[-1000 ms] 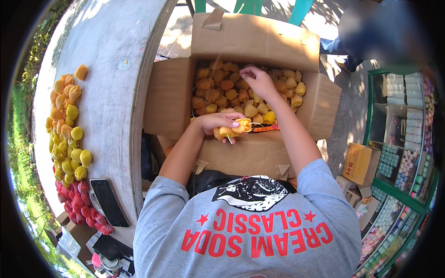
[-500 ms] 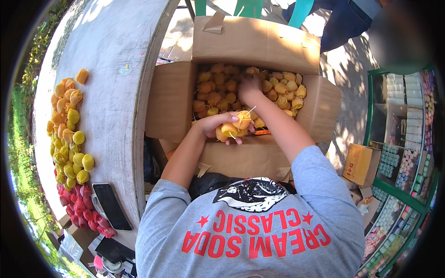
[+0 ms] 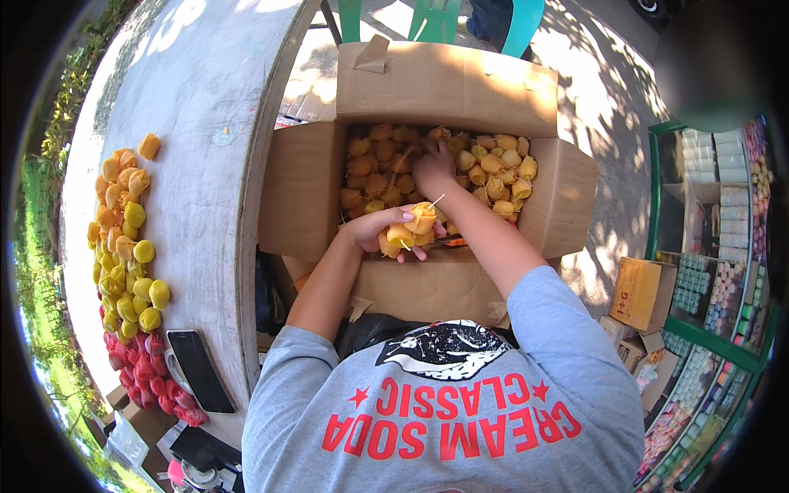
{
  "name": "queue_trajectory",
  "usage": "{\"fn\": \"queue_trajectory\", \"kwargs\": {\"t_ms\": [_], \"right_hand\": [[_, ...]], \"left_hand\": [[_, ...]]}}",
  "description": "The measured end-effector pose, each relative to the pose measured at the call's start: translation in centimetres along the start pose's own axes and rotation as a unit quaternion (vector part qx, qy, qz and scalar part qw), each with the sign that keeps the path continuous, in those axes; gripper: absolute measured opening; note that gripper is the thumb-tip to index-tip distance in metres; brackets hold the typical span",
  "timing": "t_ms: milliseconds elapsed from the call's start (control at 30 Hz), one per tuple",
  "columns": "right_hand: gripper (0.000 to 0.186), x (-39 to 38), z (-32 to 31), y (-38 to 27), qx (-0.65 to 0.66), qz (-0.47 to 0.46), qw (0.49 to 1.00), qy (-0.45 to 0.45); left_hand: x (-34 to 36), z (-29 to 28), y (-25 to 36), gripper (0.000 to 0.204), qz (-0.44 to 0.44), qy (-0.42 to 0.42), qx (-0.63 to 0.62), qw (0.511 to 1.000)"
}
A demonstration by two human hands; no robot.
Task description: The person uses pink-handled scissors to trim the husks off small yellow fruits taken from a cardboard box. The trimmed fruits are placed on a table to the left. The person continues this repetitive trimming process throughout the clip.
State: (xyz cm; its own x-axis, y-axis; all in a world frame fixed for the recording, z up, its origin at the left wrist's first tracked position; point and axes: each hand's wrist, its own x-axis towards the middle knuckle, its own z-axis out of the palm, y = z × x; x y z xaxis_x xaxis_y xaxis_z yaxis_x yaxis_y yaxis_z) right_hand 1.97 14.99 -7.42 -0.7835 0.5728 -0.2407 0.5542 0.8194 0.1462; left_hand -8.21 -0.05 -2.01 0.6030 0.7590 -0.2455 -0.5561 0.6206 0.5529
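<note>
My left hand [image 3: 378, 230] is closed around several yellow-orange rose-shaped candles [image 3: 400, 237] with pale wicks, held over the near edge of an open cardboard box [image 3: 448, 82]. Inside the box lie many more orange and yellow rose candles [image 3: 493, 168]. My right hand [image 3: 433, 168] reaches down among them near the far middle. Its fingertips are in shadow beside an orange candle [image 3: 440, 133], so their grip is hidden. Just right of my left hand, an orange and dark object [image 3: 452, 240] shows partly under my right forearm.
On the pale table [image 3: 209, 82] at left, orange, yellow and red rose candles [image 3: 127, 304] lie in a long row beside a black-screened phone [image 3: 200, 370]. Green chairs [image 3: 436, 20] stand beyond the box. At right are a green-framed shelf [image 3: 715, 345] and a small carton [image 3: 639, 292].
My right hand has shifted slightly within the box, while my left keeps its candles. The whole view has moved a little. A person at the upper right has mostly gone out of view.
</note>
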Motion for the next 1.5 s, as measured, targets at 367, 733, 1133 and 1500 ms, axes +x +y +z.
{"fn": "queue_trajectory", "kwargs": {"t_ms": [367, 733, 1133, 1500], "right_hand": [[0.03, -5.2, -3.4, 3.2, 0.463, 0.093, 0.867, 0.16], [0.036, -11.1, -3.7, 4.2, 0.851, -0.007, 0.492, 0.184], [0.032, -13.1, -4.1, 9.2, 0.314, 0.271, 0.829, 0.374], [0.059, -1.4, -2.7, -1.6, 0.273, 0.131, 0.953, -0.024]], "left_hand": [[0.3, -0.6, 0.0, 0.062, 0.093, 0.032, -0.069, 0.993], [0.2, 0.1, 0.7, 0.056, 0.206, 0.075, -0.178, 0.959], [0.0, -1.1, 0.4, 0.049, 0.33, 0.309, -0.192, 0.871], [0.8, -1.7, -0.1, 0.045, 0.352, 0.488, -0.077, 0.795]]}}
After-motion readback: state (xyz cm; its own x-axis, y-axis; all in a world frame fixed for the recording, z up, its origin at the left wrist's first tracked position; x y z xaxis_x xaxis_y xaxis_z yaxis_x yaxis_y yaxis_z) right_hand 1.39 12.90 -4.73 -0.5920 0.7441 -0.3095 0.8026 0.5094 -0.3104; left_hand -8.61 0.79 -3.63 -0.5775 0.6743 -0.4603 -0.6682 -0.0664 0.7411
